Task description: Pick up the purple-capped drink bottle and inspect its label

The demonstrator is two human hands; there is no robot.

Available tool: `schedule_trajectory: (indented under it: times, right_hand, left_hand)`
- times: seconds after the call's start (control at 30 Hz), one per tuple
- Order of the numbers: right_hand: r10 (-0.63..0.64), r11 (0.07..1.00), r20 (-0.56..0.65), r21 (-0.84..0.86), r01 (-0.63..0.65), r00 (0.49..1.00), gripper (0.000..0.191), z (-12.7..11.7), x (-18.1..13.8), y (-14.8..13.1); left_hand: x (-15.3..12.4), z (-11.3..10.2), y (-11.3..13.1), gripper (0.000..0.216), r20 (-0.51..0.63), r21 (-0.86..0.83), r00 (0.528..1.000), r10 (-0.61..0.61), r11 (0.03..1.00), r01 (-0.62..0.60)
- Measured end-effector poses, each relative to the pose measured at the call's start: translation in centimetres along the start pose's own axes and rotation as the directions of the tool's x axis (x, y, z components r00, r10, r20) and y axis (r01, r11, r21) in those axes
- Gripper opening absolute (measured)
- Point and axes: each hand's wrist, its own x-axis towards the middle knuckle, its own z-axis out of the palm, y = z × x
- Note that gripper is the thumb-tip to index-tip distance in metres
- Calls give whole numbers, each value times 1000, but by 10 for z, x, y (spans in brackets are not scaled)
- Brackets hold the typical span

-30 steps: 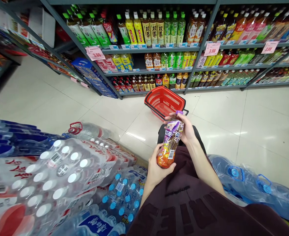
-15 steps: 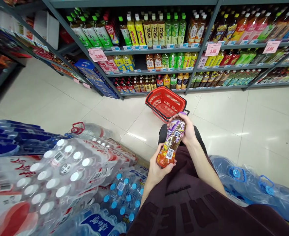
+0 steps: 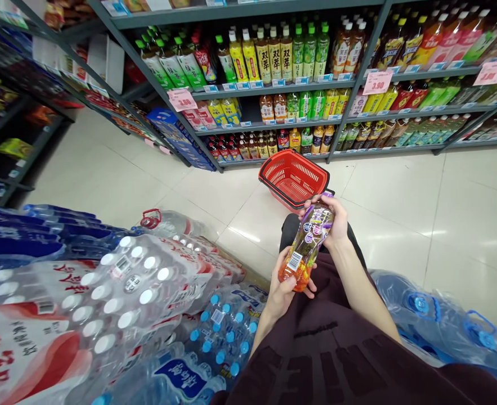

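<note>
Drink shelves are lining the aisle; both hands, left hand and right hand, are gripping a purple-capped drink bottle near a red basket.

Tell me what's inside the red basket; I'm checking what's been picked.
The red basket shows only bare mesh; its near corner is hidden behind the bottle and right hand.

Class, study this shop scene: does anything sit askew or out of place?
Yes: the red basket tilts on the floor by the shelves. The bottle in the left hand and right hand looks intact.
</note>
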Motion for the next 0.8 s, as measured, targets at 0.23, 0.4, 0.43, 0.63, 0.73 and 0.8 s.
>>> schedule_trajectory:
  times: [0.23,0.4,0.43,0.63,0.73,0.8]
  right_hand:
    - [4,1000,-13,-19,-5,1000,39,0,1,-2]
    - [25,994,-63,-102,-31,998,46,1,3,-2]
    - [27,988,-76,-149,-38,997,49,0,3,-1]
    - [-12,945,-153,-326,-39,988,48,-5,5,6]
    - [-64,951,-95,-307,32,993,40,-6,2,6]
    - [-81,949,-9,-305,75,997,35,-7,0,4]
  left_hand:
    - [1,4,3,116,-7,6,1000,-15,1000,15]
    - [0,12,9,113,-96,106,995,18,994,-8]
    - [0,13,11,114,-139,173,990,28,985,-3]
    - [7,10,9,94,-399,706,889,227,694,140]
    - [8,6,10,89,-371,731,907,200,665,152]
    - [7,4,14,84,-313,674,941,130,729,124]
